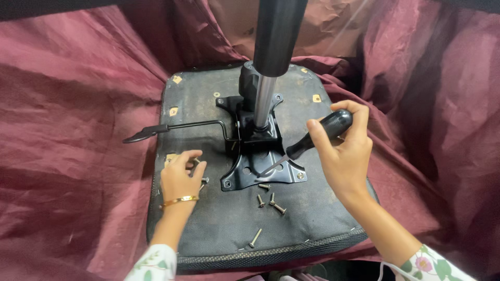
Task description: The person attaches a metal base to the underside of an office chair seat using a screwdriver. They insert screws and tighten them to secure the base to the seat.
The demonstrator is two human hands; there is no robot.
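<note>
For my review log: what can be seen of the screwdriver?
The screwdriver has a glossy black handle and a thin metal shaft. The right hand grips the handle; the tool slants down-left, its tip resting on the black metal plate bolted to the upturned chair seat.

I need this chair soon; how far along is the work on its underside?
Done: several loose screws lie on the upturned black seat base. In hand: the right hand holds a black-handled screwdriver at the black metal plate; the left hand fingers small hardware. Left: one corner screw stays seated.
</note>
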